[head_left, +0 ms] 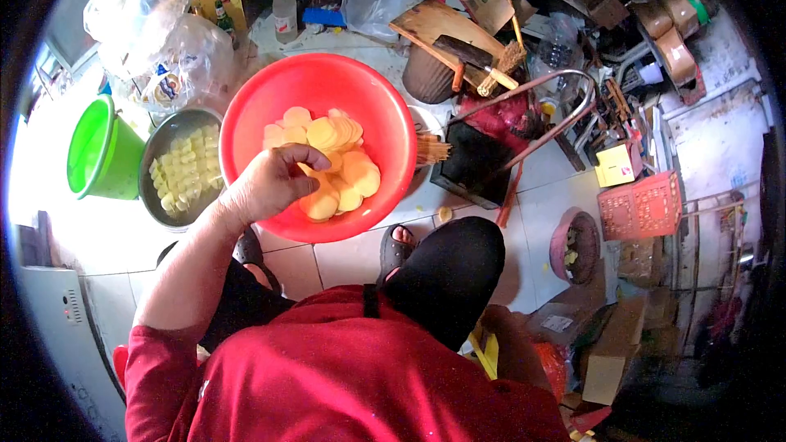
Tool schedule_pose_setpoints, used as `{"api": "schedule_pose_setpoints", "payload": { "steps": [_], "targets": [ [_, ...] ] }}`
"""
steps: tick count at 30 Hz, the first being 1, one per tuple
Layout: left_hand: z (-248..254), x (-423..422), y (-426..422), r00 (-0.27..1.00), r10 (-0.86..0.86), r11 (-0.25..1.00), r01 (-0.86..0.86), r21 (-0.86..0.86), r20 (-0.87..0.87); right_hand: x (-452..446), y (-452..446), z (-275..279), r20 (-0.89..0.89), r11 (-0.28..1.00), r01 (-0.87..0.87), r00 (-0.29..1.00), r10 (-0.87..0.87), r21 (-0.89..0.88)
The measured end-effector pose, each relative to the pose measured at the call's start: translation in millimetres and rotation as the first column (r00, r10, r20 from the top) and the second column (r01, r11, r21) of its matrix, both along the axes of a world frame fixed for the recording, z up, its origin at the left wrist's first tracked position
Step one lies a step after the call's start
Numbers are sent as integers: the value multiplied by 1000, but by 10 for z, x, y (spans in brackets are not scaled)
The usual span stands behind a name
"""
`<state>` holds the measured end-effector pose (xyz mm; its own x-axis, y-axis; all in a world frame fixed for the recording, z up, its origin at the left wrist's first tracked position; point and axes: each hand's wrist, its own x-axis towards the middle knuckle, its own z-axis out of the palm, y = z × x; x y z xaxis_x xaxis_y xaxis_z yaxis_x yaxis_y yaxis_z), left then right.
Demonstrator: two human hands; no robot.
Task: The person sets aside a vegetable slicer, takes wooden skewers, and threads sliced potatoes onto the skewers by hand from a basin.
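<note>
The left hand (282, 176) reaches over the rim of a big, round, red plastic basin (244, 131) from 8 o'clock. Its thumb and first finger are bent, with a gap between them, right by a pile of thin, round, yellow-orange slices (356, 172). I cannot tell if the fingers grasp a slice. The slices lie in the middle of the basin, on top of each other.

The right hand (498, 326) is down in the shade beside the knee in black cloth (458, 266), at 5 o'clock from the basin. I cannot tell what its fingers do.

At 9 o'clock sits a round, grey metal bowl (193, 121) with pale yellow chunks (184, 168). Past it stands a bright green plastic bucket (92, 147). 2 dark sandals (395, 255) show at 5 and 7 o'clock.
</note>
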<state>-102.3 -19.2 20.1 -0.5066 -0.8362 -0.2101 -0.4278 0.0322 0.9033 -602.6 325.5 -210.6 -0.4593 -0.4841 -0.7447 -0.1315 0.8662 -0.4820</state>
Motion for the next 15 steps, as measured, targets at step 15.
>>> {"api": "schedule_pose_setpoints", "payload": {
  "steps": [15],
  "targets": [
    [-51,169,-1,949,-163,933,237,-271,268,795,-3030,791,-572,576,-810,422,704,111]
  ]
}}
